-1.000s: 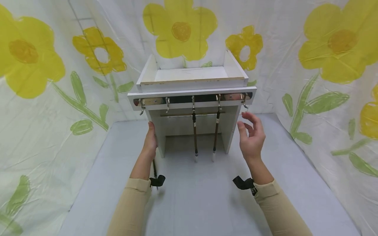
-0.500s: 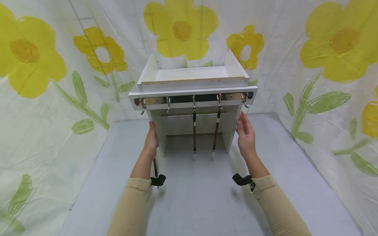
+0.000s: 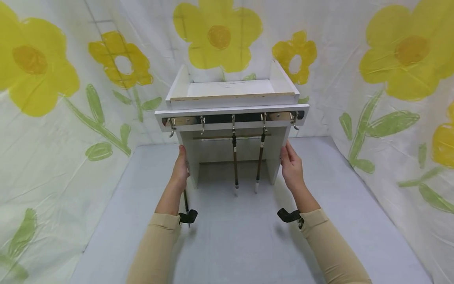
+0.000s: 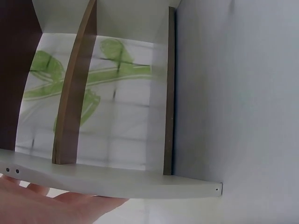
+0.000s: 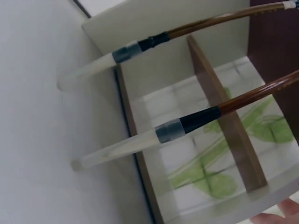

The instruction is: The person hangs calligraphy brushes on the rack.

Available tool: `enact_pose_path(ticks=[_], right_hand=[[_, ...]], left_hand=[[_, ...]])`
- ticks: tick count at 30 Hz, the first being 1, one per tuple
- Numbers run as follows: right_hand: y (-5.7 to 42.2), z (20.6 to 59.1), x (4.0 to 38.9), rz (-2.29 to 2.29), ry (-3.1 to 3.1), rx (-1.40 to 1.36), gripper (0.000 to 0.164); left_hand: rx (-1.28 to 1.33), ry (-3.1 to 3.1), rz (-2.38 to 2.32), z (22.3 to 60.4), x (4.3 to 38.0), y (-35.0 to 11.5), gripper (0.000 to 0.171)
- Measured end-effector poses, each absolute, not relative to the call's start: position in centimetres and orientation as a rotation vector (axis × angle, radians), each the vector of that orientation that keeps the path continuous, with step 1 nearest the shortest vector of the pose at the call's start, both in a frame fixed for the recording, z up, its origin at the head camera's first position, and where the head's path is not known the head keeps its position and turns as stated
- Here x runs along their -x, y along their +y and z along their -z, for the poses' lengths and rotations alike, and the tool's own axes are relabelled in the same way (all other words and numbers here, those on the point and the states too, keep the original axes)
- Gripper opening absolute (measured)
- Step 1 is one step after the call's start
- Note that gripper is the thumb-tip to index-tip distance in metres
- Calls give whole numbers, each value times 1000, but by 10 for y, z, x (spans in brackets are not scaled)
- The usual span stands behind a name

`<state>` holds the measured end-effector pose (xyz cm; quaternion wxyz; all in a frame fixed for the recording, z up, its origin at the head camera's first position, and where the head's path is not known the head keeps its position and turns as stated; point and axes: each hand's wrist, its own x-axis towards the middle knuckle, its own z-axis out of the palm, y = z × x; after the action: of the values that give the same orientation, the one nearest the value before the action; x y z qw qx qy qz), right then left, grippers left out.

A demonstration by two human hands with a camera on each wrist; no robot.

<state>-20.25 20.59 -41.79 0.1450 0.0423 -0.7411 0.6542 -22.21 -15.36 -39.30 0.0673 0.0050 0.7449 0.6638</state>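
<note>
A white wooden shelf unit (image 3: 232, 101) stands on the table, with a row of metal hooks along its front rail (image 3: 216, 119). Two calligraphy brushes, the middle one (image 3: 235, 157) and the right one (image 3: 260, 157), hang from hooks. Clear caps cover their white tips, as the near brush (image 5: 135, 140) shows in the right wrist view. My left hand (image 3: 181, 169) lies along the outside of the left side panel (image 4: 117, 182), fingers partly hidden behind it. My right hand (image 3: 292, 169) touches the right side panel (image 3: 278, 157) from outside, its fingers fairly straight.
Beneath my left wrist a thin dark rod (image 3: 186, 203) shows, partly covered. Inside the unit run wooden crossbars (image 4: 74, 88). A flowered curtain (image 3: 340, 79) surrounds the grey-white table (image 3: 234, 244) at the back and sides.
My right hand has moved left and slightly down, from beside the unit to its right panel. The left hand stays at the left panel. The hanging brushes sway slightly.
</note>
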Motion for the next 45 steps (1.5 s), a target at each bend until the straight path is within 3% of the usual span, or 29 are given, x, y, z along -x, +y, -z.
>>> enact_pose_path(ticks=[10, 17, 26, 45], right_hand=[[207, 416, 204, -1914, -2101, -105, 51], [208, 416, 205, -1918, -2104, -90, 51], [222, 439, 221, -1893, -2125, -83, 50], [220, 438, 222, -1906, -2147, -113, 51]], left_hand=[[-42, 2257, -1978, 419, 239, -178, 81], [-44, 2282, -1958, 408, 228, -203, 79], [134, 2183, -1914, 408, 217, -219, 92], [394, 2066, -1707, 466, 217, -231, 92]])
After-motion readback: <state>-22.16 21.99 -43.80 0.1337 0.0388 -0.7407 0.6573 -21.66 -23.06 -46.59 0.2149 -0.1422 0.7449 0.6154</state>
